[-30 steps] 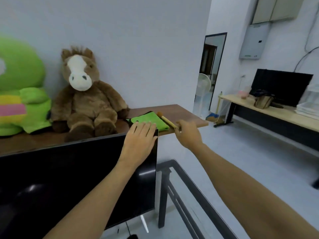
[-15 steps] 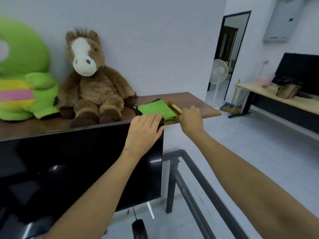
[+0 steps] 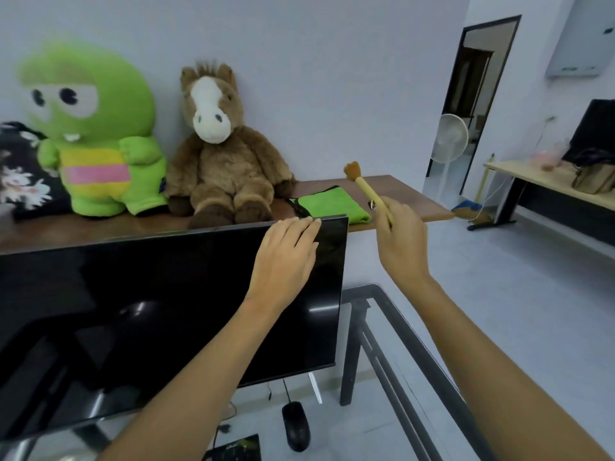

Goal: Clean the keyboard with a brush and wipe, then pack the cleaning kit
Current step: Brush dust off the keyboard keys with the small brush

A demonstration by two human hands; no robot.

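Right hand (image 3: 402, 241) now grips wooden-handled tan-bristled brush (image 3: 367, 189) lifted off brown shelf (image 3: 409, 194); left hand (image 3: 286, 257) stays flat, relaxed.

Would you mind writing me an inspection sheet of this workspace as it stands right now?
Surface: brown shelf behind a black monitor; glass desk below.
Job's things: brush, bristles up, raised over the shelf; green cloth lying on the shelf; no keyboard seen.
Clutter: green plush, brown horse plush, patterned cushion, black mouse, dark mat.
Hands: right hand grips the brush handle; left hand lies flat, fingers at the monitor's top edge.
Cables: thin leads hang beneath the monitor.
Surroundings: white fan, doorway, side table with a second screen.
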